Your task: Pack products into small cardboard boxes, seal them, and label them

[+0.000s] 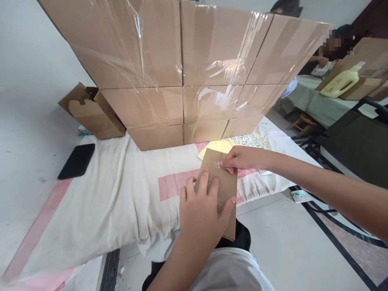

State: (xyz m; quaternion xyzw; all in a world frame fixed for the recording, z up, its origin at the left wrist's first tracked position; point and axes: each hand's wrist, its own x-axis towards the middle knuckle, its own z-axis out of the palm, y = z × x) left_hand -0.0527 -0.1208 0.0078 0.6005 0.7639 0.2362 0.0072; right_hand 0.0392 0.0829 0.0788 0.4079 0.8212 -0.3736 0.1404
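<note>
A flat brown cardboard box lies tilted at the front edge of the cloth-covered surface, close to my lap. My left hand rests on it with the fingers spread, the thumb by its right edge and the outer fingers at its left edge. Near the box's far end, my right hand is closed in a pinch on a small shiny piece of clear tape against the cardboard. Just beyond the box are yellow sheets of stickers or labels with blue-outlined shapes.
A tall stack of taped cartons stands behind. To the left are an open cardboard box and a black phone. At right, a person sits by a table with a yellow jug, near a dark chair.
</note>
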